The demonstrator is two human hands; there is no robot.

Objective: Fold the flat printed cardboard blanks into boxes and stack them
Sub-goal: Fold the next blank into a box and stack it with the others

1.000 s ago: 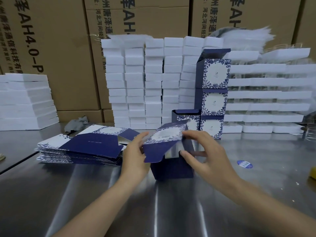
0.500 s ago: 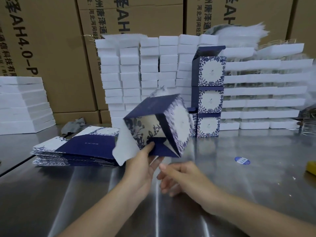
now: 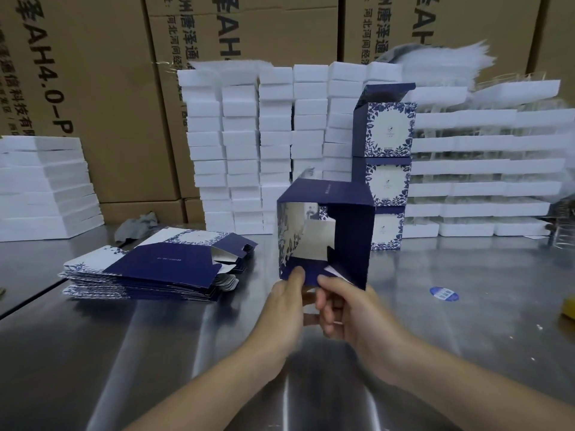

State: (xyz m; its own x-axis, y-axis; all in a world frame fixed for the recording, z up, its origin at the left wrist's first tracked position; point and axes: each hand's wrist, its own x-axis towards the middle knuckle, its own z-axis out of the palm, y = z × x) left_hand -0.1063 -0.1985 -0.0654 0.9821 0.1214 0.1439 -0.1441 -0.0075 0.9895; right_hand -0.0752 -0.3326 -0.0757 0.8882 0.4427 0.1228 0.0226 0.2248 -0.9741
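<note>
Both hands are working close together, almost touching, under the near bottom edge of the box, which is being held up off the table, just above and beyond the knuckles. Left hand is gripping the box's lower left corner, thumb pressing on the navy bottom edge; its fingers are going underneath and are hidden. Right hand is pinching at a small pale flap at the lower right of the opening, though motion blur is making the exact finger contact hard to read. The box is lying with its open end facing the person, so the tube axis is running straight away from the hands toward the stack of finished boxes. The inner panels are showing, and the end looks not yet closed. Judgement: the step in hand is tucking the end flaps, and the right hand is sitting nearer the loose flap, so it is likely doing the tuck while the left is bracing. The stack is standing beyond the box and slightly right of the right hand, so that hand is also nearer for placing. The pile of flat blanks is lying well left of the left hand.
</note>
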